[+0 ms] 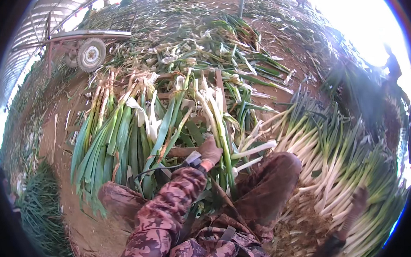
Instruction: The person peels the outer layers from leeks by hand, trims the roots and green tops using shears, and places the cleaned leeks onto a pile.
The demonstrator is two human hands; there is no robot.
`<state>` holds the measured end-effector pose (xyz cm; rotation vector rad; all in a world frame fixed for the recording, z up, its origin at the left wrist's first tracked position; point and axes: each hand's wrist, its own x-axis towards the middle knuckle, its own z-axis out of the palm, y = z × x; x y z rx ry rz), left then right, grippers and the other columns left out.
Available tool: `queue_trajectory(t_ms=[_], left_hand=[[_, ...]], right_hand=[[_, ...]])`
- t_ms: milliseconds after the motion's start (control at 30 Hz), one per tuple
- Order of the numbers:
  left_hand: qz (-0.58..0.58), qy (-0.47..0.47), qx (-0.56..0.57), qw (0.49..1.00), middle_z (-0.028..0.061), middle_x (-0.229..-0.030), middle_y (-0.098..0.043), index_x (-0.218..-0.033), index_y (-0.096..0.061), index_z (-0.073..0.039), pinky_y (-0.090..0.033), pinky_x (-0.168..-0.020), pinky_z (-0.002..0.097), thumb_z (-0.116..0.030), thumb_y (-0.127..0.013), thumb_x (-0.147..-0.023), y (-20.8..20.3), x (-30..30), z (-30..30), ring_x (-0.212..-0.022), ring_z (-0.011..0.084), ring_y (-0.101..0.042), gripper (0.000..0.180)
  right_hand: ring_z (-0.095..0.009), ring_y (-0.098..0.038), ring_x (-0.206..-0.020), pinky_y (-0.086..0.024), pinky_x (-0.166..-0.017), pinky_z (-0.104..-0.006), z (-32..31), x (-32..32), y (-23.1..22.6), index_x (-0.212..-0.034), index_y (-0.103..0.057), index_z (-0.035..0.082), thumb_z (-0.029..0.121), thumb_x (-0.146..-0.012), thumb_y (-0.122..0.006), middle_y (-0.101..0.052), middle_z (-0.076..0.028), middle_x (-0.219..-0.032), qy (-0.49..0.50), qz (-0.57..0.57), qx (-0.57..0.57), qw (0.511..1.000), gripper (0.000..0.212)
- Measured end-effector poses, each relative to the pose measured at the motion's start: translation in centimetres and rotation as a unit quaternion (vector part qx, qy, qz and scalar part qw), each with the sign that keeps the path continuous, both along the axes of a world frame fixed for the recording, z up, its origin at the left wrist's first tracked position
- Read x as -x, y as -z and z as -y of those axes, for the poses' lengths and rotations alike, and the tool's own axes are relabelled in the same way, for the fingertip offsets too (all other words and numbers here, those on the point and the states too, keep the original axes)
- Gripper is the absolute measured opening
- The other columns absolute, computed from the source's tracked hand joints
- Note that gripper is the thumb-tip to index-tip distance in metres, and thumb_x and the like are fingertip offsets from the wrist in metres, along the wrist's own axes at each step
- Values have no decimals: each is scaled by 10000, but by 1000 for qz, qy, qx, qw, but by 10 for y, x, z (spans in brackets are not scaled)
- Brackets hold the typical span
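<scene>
Neatly Laid Green Onions Beside Two Hands

Presently, the left hand (209,151) is just beside pale onion stalks (215,113), fingers seemingly bent; whether it grips them, I cannot tell. The right hand (357,205) is blurred near the green onion pile (320,157) at right, its state also unclear. There, roots (306,222) lie nearer the person, perhaps for easy reach. Draped onion leaves (117,134) hang from a wooden rack (181,151), which probably lifts them above the soil (93,233).

Matt cloth sleeve (169,202), smooth, faintly glossy stalks (220,124), rough, fibrous roots (302,218), dull, dusty earth (91,235).
</scene>
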<state>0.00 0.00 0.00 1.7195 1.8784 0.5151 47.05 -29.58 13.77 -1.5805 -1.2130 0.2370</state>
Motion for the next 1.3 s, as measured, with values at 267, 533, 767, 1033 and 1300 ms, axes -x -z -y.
queue_trajectory(t_ms=[267, 533, 767, 1033, 1300], left_hand=[[324, 26, 186, 927, 162, -903, -710, -983, -678, 21, -534, -778, 350, -142, -758, -671, -8, 52, -8, -816, 269, -687, 361], [435, 66, 155, 885, 51, -956, -667, -1143, -577, -7, -524, -697, 250, -98, -813, -737, -24, 126, 31, -814, 136, -630, 478], [373, 23, -18, 927, 71, -920, -658, -1128, -571, 16, -506, -757, 307, -384, -784, -787, -22, 129, 32, -825, 150, -608, 567], [310, -5, -87, 947, 151, -774, -670, -987, -647, 33, -505, -684, 358, -550, -671, -847, -14, 107, 44, -730, 196, -635, 600], [420, 18, -84, 903, 155, -769, -696, -1014, -684, 19, -507, -655, 390, -538, -634, -886, -4, 98, 34, -661, 239, -655, 574]], right_hand=[[-382, -645, -987, -500, -849, -426, -265, 333, 84, -1096, -633, 3, 343, -850, -634, -660, -250, -1034, -201, 96, 299, 928, 419], [-341, -674, -872, -515, -807, -416, -300, 372, 142, -1038, -635, -2, 268, -715, -735, -672, -225, -895, -244, -53, 349, 903, 433], [-104, -534, -722, -464, -666, -274, -261, 408, 104, -1052, -622, -20, 206, -865, -658, -632, -43, -834, -297, -209, 271, 891, 295], [-117, -606, -819, -516, -729, -270, -231, 421, 103, -1133, -583, -26, 239, -841, -759, -650, -31, -937, -380, -322, 221, 838, 432], [-130, -604, -818, -488, -769, -270, -216, 397, 86, -1133, -608, -16, 122, -774, -724, -657, -41, -962, -387, -408, 324, 760, 402]])
